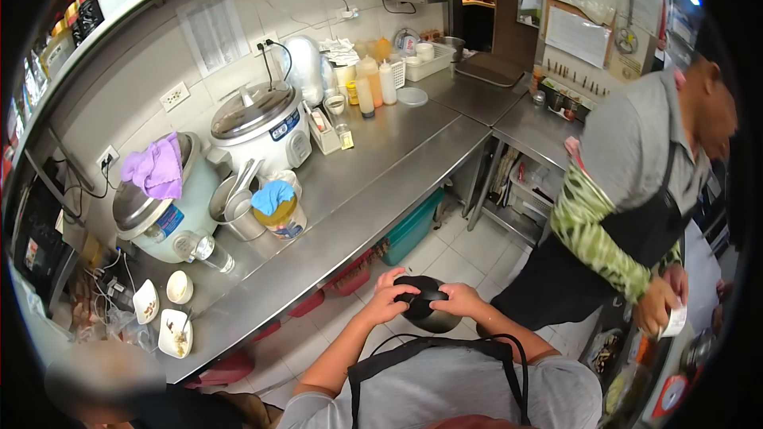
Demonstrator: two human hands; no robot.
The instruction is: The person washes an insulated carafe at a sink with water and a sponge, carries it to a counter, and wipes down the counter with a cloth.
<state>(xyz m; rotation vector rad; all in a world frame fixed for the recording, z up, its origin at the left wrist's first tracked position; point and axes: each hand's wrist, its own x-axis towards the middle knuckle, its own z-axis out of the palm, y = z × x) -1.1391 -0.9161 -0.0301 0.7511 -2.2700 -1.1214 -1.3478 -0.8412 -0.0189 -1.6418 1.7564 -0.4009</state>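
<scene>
In front of my body, above the floor, I hold a dark round container (433, 320), black on top and greyer along its lower side. My left hand (389, 299) grips its left edge, with the fingers bent over the top. On the opposite side my right hand (462, 303) grips it, its thumb reaching onto the black upper part. The container's exact kind cannot be made out, and its underside is hidden. Both hands are apart from the steel counter (362, 163).
Two rice cookers (262, 131) stand along the wall, one with a purple cloth (155, 165). Nearby are a metal pot (241, 218), a tub with a blue cloth (273, 197), small white dishes (176, 334) and sauce bottles (370, 79). A co-worker (628, 183) stands close on my right.
</scene>
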